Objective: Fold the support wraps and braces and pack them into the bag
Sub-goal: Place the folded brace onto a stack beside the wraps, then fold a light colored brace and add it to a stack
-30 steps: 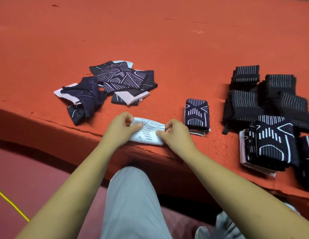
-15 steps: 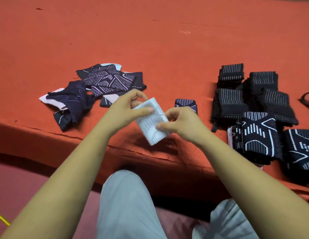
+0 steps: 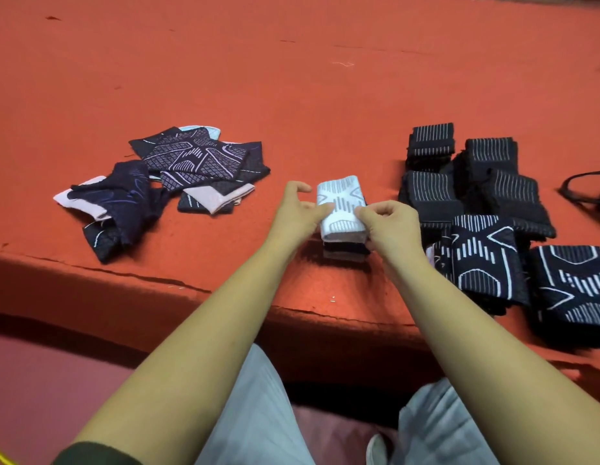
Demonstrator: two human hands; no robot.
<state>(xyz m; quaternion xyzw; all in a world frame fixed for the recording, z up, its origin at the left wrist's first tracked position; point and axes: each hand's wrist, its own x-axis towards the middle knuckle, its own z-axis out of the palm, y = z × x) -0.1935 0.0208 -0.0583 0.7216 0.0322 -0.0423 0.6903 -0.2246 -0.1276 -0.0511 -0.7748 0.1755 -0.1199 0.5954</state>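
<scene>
Setting white folded wrap (image 3: 340, 206) on small stack (image 3: 345, 251); left hand (image 3: 300, 213) and right hand (image 3: 387, 224) pinching its sides. Probably soft, light, springy; best held by folded edges.

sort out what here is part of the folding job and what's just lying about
Job: white folded wrap in both hands, small stack under it, unfolded pile, folded dark stacks.
Lying about: black cord, loose thread.
</scene>
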